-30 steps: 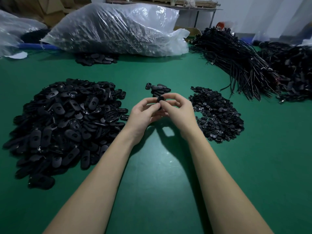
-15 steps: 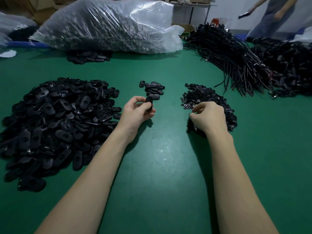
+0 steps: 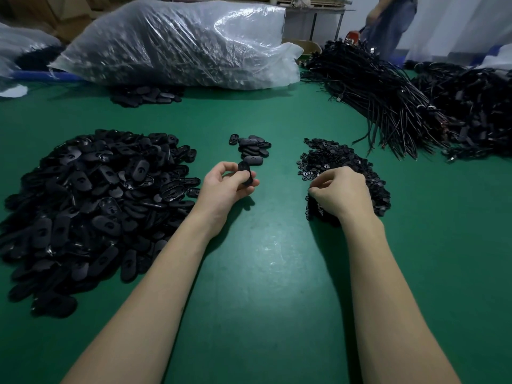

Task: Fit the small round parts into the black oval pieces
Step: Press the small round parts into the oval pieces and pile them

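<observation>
The left hand (image 3: 225,187) pinched one smooth, matte black oval piece (image 3: 245,170) between thumb and curled fingers, just in front of a small stack of oval pieces (image 3: 253,148). A large heap of oval pieces (image 3: 91,200) lay to the left. The right hand (image 3: 342,194) rested curled on the pile of small round parts (image 3: 338,162), which looked thin and glossy; whether its fingers held one could not be told, its fingertips being hidden. The counter (image 3: 263,273) was flat green matting. Behind lay a crinkled clear plastic bag (image 3: 177,42), bundled black cords (image 3: 388,90) and a standing person (image 3: 393,20), cut off at the top edge.
</observation>
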